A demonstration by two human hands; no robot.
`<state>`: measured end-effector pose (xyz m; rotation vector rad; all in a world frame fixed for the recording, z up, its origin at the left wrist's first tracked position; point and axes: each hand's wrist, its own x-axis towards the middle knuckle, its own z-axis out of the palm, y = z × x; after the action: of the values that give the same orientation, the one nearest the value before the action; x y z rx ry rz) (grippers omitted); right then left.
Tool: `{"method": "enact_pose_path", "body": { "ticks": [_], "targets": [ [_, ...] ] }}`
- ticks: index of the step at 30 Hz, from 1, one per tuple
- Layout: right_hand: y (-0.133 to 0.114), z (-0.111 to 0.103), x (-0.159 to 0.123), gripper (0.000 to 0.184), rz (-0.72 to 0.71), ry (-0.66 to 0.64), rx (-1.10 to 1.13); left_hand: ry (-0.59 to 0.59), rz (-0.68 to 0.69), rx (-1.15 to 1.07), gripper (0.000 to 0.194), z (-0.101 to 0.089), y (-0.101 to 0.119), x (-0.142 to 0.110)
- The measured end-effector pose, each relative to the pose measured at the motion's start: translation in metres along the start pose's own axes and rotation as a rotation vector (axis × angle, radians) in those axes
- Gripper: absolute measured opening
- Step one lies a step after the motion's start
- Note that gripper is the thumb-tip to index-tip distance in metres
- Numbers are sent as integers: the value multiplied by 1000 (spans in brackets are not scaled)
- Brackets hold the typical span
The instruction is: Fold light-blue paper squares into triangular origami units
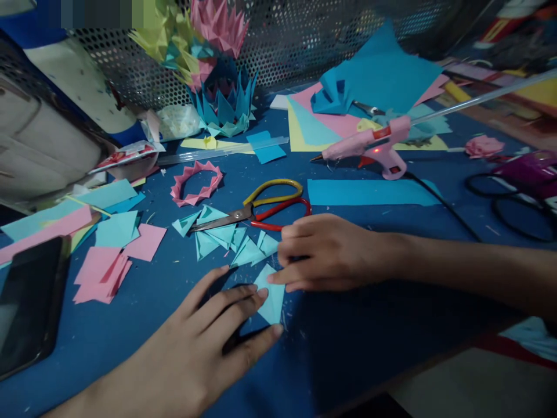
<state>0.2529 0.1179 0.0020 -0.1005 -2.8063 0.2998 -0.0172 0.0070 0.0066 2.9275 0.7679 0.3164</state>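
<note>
A thin, matte light-blue paper piece (270, 302), creased flat into a kite-like shape, lay toward the near edge of the scuffed blue surface (108, 331); the left hand (209, 331) was spread, two fingertips resting on the paper's left side and covering part of it; the right hand (322, 255) had its fingers curled, one fingertip extended onto the paper's upper right, though whether it pinched could not be told; just beyond, crisp folded triangles (220, 235) lay in a loose heap, the metal blades of the scissors (238, 215) across some of them; farther off stood a spiky pink paper ring (185, 198); toward the left edge were pink squares (102, 276) and a glossy dark phone (32, 307); toward the far edge rose a pointed blue paper form (226, 107), before a perforated metal panel (278, 52); toward the right edge, a smooth pink glue gun (369, 145) sat beyond a flat blue strip (369, 193), its black cable (452, 212) running over the strip's end
</note>
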Motion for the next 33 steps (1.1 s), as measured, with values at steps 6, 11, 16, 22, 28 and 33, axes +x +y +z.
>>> {"method": "enact_pose_path", "body": {
  "ticks": [6,11,16,22,28,33],
  "targets": [
    [-15,10,11,19,331,-14,237,-12,-46,-36,41,4,4,0],
    [-20,10,16,15,378,-46,275,14,-67,-64,39,3,5,2],
    [-26,12,17,15,401,-64,190,-26,-31,-12,42,1,2,1],
    [-28,22,12,22,330,-19,19,-12,-12,36,40,4,1,2],
    [-29,26,10,20,349,-21,8,-13,-29,56,44,7,2,3],
    [-30,26,10,24,353,-17,7,0,-24,71,38,6,3,4]
  ]
}}
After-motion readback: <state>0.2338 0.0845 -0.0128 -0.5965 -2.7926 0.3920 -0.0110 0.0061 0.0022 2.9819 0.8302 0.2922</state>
